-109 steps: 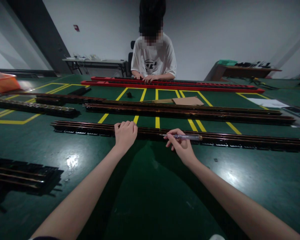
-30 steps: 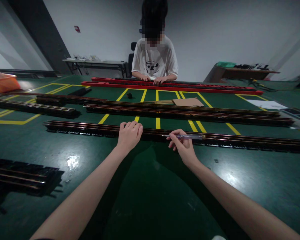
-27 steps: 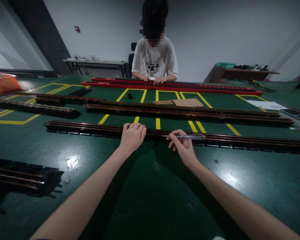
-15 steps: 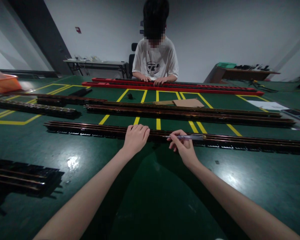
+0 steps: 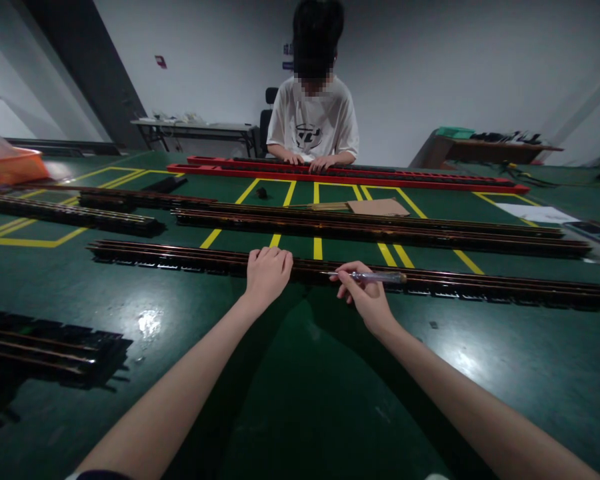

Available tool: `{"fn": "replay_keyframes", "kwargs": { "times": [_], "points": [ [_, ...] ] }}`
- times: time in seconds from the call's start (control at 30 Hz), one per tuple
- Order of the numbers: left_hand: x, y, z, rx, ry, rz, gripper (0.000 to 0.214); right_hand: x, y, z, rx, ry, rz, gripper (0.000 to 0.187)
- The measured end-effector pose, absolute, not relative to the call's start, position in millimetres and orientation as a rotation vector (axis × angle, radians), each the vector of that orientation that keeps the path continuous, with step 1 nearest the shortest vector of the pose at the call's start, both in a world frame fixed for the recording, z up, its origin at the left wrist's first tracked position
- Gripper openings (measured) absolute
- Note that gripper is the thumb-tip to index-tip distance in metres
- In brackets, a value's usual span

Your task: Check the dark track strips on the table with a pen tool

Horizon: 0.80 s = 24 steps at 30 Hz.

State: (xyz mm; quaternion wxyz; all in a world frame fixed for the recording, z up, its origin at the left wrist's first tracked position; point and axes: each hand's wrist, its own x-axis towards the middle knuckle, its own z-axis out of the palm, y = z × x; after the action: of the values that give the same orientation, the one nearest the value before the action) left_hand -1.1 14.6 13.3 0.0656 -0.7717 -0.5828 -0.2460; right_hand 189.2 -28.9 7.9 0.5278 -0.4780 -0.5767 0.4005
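Note:
A long black rail with copper-coloured strips [image 5: 180, 259] lies crosswise on the green table in front of me. My left hand [image 5: 269, 275] is closed over it near the middle, knuckles up, its fingertips hidden behind the rail. To the right, my right hand [image 5: 366, 297] pinches a screwdriver [image 5: 386, 277] with a clear, purplish handle. The screwdriver lies almost level, its thin tip pointing left at the rail; whether the tip touches is too small to tell.
Beyond lie more black rails [image 5: 430, 240], cardboard [image 5: 380, 207] and red channels [image 5: 410, 181], where a co-worker [image 5: 313, 117] has both hands. Another rail piece [image 5: 45, 347] lies near left. An orange bin [image 5: 15, 167] stands far left, white paper [image 5: 535, 213] at right. Yellow lines mark the table.
My left hand has shifted slightly left along the rail. My right hand, still with the screwdriver, has moved a little left too. The view has tilted slightly.

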Motion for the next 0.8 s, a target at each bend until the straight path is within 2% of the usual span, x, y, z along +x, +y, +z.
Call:
{"fn": "replay_keyframes", "kwargs": {
  "times": [0.8],
  "points": [
    [-9.2, 17.6, 14.6, -2.262, -1.903, -0.776, 0.042, 188.9, -27.2, 7.9, -1.133, -1.292, 0.990, 0.020]
  ]
}}
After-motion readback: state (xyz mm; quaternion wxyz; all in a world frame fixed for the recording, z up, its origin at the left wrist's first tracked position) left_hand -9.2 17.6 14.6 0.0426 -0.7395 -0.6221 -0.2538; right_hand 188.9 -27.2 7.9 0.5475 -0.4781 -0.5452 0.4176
